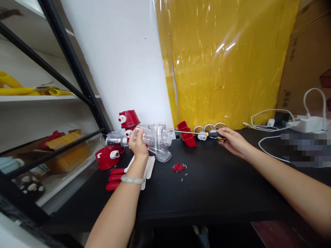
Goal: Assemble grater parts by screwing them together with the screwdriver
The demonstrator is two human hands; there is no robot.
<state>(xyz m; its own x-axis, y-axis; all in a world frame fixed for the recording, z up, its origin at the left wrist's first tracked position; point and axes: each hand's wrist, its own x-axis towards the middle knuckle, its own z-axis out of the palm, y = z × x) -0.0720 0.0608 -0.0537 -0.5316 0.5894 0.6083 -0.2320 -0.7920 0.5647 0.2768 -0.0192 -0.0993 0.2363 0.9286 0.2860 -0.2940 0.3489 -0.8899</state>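
My left hand (139, 144) is closed round a clear plastic tube-shaped housing (156, 136), keeping it just above the black table. In my right hand (234, 142) is a screwdriver (214, 135) with a dark and yellow handle, its long shaft pointing left. The tip reaches the right end of the housing; whether it sits in a screw is too small to tell. Below on the table lie small red pieces (178, 167) and several loose screws (186, 174). Beneath my left forearm are red-handled parts (115, 179) with white ends.
Red bases (107, 158) and a perforated metal drum (116, 141) stand at the left. Behind are red hoppers (188, 136) and drums with white rims (210, 128). White cables (269, 119) and a power adapter (311, 124) lie right; a shelf rack (69, 58) rises left.
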